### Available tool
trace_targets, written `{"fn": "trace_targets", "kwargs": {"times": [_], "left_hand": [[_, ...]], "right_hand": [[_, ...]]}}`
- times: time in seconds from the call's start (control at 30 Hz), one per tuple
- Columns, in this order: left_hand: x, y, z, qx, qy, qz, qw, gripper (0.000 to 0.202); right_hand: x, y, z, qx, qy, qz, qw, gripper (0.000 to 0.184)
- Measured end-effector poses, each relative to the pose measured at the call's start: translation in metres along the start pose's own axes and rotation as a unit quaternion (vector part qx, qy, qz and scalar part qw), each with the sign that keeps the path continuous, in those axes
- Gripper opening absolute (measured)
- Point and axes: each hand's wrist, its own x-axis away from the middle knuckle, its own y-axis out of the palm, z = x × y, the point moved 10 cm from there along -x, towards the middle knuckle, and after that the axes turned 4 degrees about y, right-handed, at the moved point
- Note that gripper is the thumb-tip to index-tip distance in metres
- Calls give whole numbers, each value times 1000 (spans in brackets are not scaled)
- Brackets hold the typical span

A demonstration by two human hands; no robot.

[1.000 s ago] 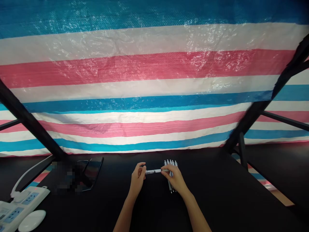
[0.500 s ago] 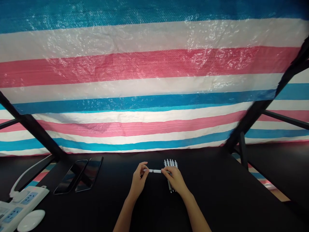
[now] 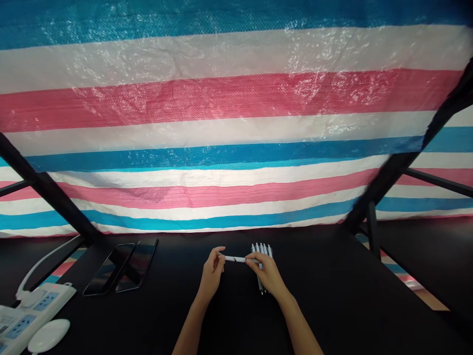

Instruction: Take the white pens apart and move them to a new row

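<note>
White pen: here it is, roughly level between both hands, just left of the row of pens, dark mark showing mid-barrel.
Right hand: thumb and fingers pinched together, grip closed on the pen's right end; it hangs over the row of pens, hiding the middle.
Left hand: left of the row, fingers curled at the pen's other end; how firmly this grip holds, I can't tell.
Two-ended hold: probably for steadiness, and it leaves the barrel visible.
Row of pens: five tops pointing away from the person on the black worktop, likely lined up for easy reach.
Two phones: well left of the row, seemingly parked clear of the hands.
</note>
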Motion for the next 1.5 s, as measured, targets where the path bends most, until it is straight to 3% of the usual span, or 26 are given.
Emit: {"fn": "trace_targets", "kwargs": {"times": [0.2,0.33,0.43,0.6,0.7,0.9,1.2,1.5], "left_hand": [[2,1,7,-25,30,0,999,31],[0,-5,2,-5,9,24,1000,35],[-1,-3,-4,8,-18,9,1000,38],[0,-1,-1,-13,-13,0,1000,37],[1,-2,4,-35,4,3,999,35],[3,6,11,-62,28,-20,997,33],[2,3,3,-50,-3,-26,998,37],[3,5,7,-60,12,-20,998,35]], "right_hand": [[2,2,13,64,66,-19,996,48],[2,-1,8,22,40,-11,999,32],[1,-2,1,-13,3,0,1000,20],[0,1,1,-31,-3,-1,1000,17],[0,4,4,-13,15,-12,1000,21],[2,3,15,49,59,-29,997,47],[1,-3,3,-31,20,-15,999,25],[2,3,11,45,56,-31,997,47]]}}
